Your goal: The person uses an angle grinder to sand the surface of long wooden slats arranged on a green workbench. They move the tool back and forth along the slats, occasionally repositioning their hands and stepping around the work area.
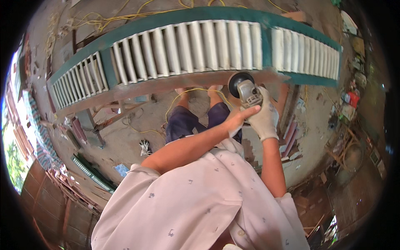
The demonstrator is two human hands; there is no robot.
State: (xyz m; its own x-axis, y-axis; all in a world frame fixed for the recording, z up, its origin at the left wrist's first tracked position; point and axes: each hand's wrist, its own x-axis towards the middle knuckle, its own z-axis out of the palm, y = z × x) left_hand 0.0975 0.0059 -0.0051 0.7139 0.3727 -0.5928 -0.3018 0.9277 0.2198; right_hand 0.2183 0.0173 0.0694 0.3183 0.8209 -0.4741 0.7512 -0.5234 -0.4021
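An angle grinder (251,95) with a round black disc (238,83) is in both my hands. My right hand (266,121), in a pale work glove, wraps round its body from the right. From the left, my left hand (240,121) closes on the grinder's near end, its thumb lying across toward the other hand. The disc is at the near rail (179,81) of a long louvred shutter with white slats (200,46); whether it touches I cannot tell. Most of that rail is bare brown, while the far rail (166,18) is green.
A yellow cord (183,92) loops beneath the shutter, near my feet. More yellow cord (98,21) lies tangled beyond it. On the floor at left are a glove (145,148), a blue cloth (121,169) and another green louvred panel (93,173). Timber pieces (291,137) and clutter line the right.
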